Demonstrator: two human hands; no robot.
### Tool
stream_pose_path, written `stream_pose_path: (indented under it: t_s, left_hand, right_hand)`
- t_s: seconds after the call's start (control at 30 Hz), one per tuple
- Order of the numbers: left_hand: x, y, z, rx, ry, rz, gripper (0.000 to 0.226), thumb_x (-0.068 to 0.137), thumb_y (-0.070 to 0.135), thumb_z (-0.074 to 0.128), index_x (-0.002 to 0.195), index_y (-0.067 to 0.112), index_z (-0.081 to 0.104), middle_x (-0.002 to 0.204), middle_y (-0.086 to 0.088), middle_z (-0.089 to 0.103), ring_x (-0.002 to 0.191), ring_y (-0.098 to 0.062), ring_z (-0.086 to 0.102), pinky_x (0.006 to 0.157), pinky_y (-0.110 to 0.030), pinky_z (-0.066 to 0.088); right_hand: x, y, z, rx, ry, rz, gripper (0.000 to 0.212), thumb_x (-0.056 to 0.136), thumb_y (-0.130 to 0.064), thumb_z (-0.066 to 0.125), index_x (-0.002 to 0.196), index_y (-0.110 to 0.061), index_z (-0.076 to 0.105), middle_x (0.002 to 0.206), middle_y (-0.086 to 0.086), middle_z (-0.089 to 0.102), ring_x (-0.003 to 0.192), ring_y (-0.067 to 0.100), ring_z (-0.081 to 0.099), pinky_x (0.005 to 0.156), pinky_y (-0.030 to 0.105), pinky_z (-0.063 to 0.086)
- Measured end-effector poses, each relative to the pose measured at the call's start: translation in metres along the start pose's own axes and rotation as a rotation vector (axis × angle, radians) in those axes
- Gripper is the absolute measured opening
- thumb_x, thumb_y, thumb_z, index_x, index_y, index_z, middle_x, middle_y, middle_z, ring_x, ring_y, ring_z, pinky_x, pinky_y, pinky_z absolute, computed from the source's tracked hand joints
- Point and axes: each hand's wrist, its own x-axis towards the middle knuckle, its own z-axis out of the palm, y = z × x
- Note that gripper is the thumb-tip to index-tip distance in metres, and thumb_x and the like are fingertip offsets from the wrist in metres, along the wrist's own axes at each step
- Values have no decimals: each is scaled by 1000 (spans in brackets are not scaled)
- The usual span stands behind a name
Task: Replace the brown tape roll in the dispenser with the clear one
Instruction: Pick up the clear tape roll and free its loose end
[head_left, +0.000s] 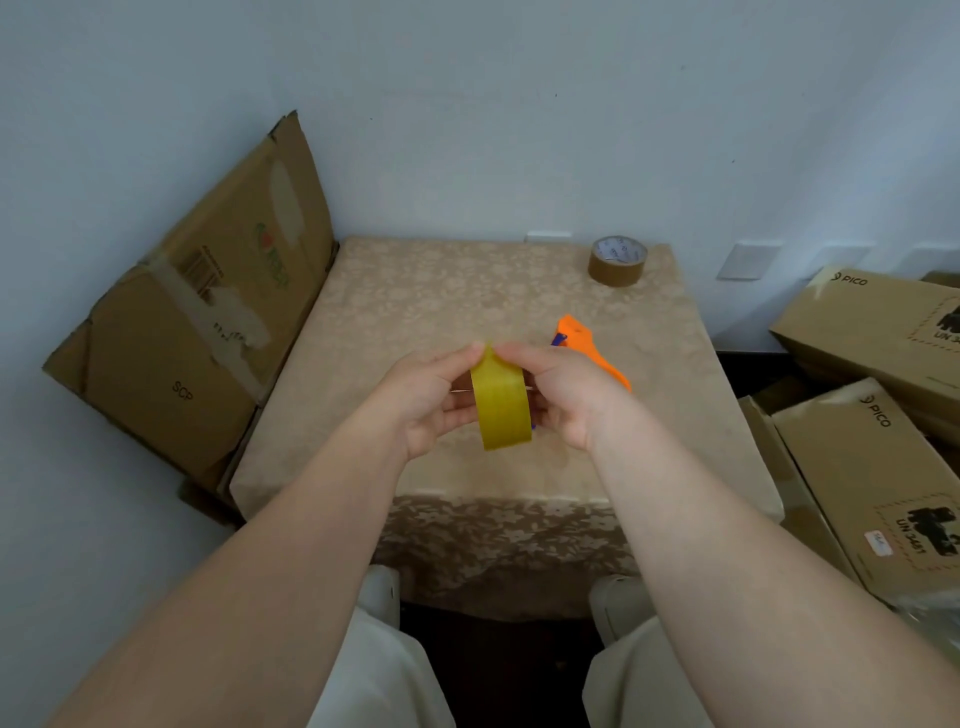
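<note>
Yellowish tape roll (501, 402) smooth, translucent; tablecloth (441, 312) patterned woven cloth; dispenser (587, 348) orange plastic; boxes (857, 467) matt cardboard

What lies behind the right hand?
An orange tape dispenser lies on the table behind the right hand, which holds the clear tape roll. The hand covers its near part, so whether a roll sits in it cannot be seen.

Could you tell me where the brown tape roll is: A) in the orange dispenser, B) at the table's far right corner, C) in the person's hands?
B: the brown tape roll lies flat at the far right corner of the table, apart from the orange dispenser.
</note>
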Motion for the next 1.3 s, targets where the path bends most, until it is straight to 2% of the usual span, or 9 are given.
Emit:
stream_pose_path:
  t_s: [0.17, 0.37, 0.53, 0.63, 0.77, 0.9, 1.1, 1.23, 1.3]
  left_hand:
    - [3, -2, -2, -44, -6, 12, 12, 89, 22, 58, 91, 12, 65, 80, -6, 70, 71, -15, 68, 64, -24, 58]
    - [3, -4, -3, 154, -90, 32, 7, 84, 16, 64, 91, 15, 65, 77, 0, 72, 73, -12, 69, 72, -25, 58]
    - [10, -1, 1, -19, 18, -15, 4, 87, 17, 60, 87, 13, 62, 78, -3, 67, 61, -8, 68, 55, -20, 55]
    - [12, 0, 3, -113, 45, -79, 19, 87, 19, 59, 104, 11, 62, 84, -5, 65, 72, -13, 64, 60, -21, 56]
    - [13, 2, 3, -209, 80, -118, 11, 89, 21, 57, 93, 13, 64, 85, -4, 63, 76, -13, 60, 60, -19, 55]
    - [14, 3, 0, -84, 33, -92, 19, 87, 24, 59, 101, 13, 63, 90, -6, 65, 80, -16, 63, 72, -25, 54]
    - [13, 7, 1, 100, -79, -59, 22, 87, 17, 60, 108, 9, 62, 92, -7, 70, 81, -16, 68, 72, -26, 56]
    - [12, 11, 7, 41, -5, -76, 11, 88, 17, 59, 96, 11, 63, 85, -5, 68, 67, -11, 69, 57, -21, 56]
    - [12, 12, 9, -33, 31, -102, 10, 88, 18, 59, 95, 12, 63, 84, -4, 67, 70, -12, 67, 57, -21, 56]
  right_hand:
    - [5, 0, 3, 64, 22, 5, 16, 84, -29, 65, 80, -15, 70, 64, -1, 74, 60, 13, 71, 48, 22, 53]
    - [6, -6, 1, 259, 92, 57, 20, 89, -23, 61, 74, -9, 64, 52, 3, 70, 46, 14, 67, 41, 25, 53]
    - [8, -1, -1, 128, 43, -19, 15, 88, -23, 61, 82, -11, 68, 69, 4, 71, 54, 11, 68, 49, 21, 53]
    - [10, 3, -3, 41, 27, -72, 13, 86, -26, 63, 80, -15, 68, 66, -1, 70, 58, 11, 66, 53, 21, 51]
    - [8, 4, -6, -21, -2, -96, 15, 85, -27, 66, 75, -17, 69, 66, -1, 70, 64, 15, 66, 67, 30, 50]
    - [7, -1, -5, 18, 3, -110, 12, 87, -23, 63, 81, -13, 68, 66, 0, 71, 60, 12, 68, 56, 24, 54]
    - [6, -6, -4, 73, 83, -108, 24, 89, -20, 61, 104, -2, 65, 81, 9, 67, 70, 19, 64, 68, 31, 54]
    - [5, -4, -5, 48, 62, -138, 14, 89, -21, 61, 86, -9, 66, 75, 7, 67, 67, 18, 63, 64, 30, 51]
    - [5, -2, -6, 23, 39, -158, 15, 89, -21, 61, 76, -14, 66, 64, 0, 68, 60, 14, 63, 55, 23, 50]
